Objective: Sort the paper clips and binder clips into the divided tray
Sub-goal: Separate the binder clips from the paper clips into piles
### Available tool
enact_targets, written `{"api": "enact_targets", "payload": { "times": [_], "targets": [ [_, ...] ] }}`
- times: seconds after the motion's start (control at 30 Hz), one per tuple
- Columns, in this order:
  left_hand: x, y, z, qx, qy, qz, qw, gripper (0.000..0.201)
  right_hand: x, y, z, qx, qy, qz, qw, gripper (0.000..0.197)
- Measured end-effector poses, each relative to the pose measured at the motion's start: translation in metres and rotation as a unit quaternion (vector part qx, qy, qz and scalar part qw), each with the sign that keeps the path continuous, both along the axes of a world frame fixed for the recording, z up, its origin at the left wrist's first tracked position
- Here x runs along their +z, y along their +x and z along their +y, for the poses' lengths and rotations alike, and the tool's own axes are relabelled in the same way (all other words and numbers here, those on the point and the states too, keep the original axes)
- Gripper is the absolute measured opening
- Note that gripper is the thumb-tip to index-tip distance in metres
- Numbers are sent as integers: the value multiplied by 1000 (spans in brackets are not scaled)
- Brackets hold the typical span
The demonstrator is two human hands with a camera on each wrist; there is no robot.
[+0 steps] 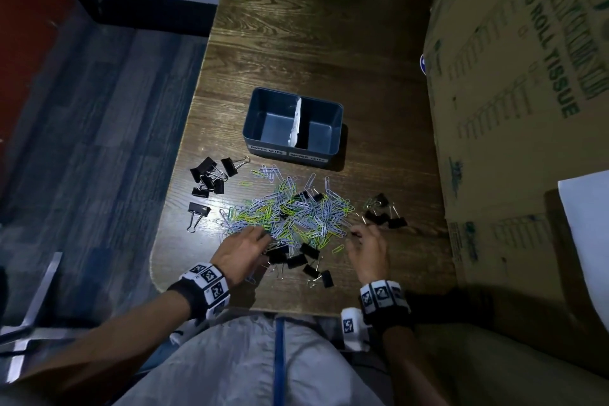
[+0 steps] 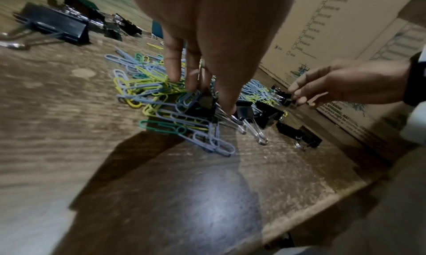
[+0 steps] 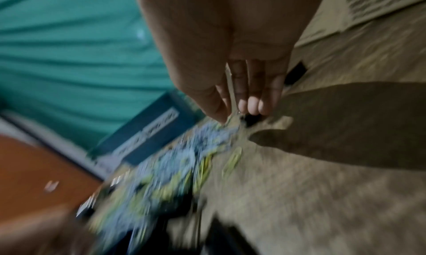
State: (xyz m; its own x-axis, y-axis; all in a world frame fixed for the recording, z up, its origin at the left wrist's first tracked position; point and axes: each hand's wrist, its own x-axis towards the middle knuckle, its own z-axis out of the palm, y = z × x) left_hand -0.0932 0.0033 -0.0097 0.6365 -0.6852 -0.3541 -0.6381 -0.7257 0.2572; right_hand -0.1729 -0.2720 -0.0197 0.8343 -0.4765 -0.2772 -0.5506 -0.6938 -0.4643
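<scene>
So the tray (image 1: 253, 128) sits past the far edge of the paper clip pile (image 1: 286, 211), both halves bare so far. Left hand (image 1: 242, 249) is at the pile's near-left edge, fingers straight and spread down onto the clips, gripping nothing. Right hand (image 1: 369, 249) is at the pile's near-right corner, fingers bent toward a binder clip cluster (image 1: 384, 216) just beyond it; too blurry to tell if it has pinched one. Right hand's closer to those, and I'd guess the carry goes straight across the pile to the tray's right half.
</scene>
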Motion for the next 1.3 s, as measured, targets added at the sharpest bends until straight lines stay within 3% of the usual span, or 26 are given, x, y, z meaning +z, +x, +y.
{"api": "enact_targets", "payload": {
  "times": [0.1,0.17,0.3,0.4,0.57,0.77,0.87,0.97,1.1,1.2,1.3],
  "targets": [
    [4,2,-4,13,-7,-6,1000,36,0,11,12,79,-31,-3,996,48],
    [7,3,-5,13,-18,-13,1000,33,1,23,12,74,-48,18,996,58],
    [7,3,-3,5,-38,-26,999,40,4,35,-3,-7,-66,73,995,53],
    [4,3,-3,7,-43,-42,998,40,9,36,-12,-21,-81,75,994,51],
    [3,2,-4,18,-66,-44,997,34,14,46,-10,62,-110,57,990,54],
    [-3,2,-1,-20,-35,-8,999,49,20,63,9,89,-62,107,988,59],
    [0,3,-4,-14,-46,-26,999,45,16,57,24,123,23,40,991,54],
    [-1,2,-8,-19,-73,-56,996,39,10,43,32,127,9,-53,990,43],
    [0,-4,-15,-96,-72,-66,991,40,11,13,33,147,18,61,987,21],
    [-2,-6,-23,-115,4,-13,993,64,9,-12,34,203,47,140,968,35],
    [-2,-5,-33,-86,51,24,995,74,3,-25,38,218,40,142,965,56]
  ]
}}
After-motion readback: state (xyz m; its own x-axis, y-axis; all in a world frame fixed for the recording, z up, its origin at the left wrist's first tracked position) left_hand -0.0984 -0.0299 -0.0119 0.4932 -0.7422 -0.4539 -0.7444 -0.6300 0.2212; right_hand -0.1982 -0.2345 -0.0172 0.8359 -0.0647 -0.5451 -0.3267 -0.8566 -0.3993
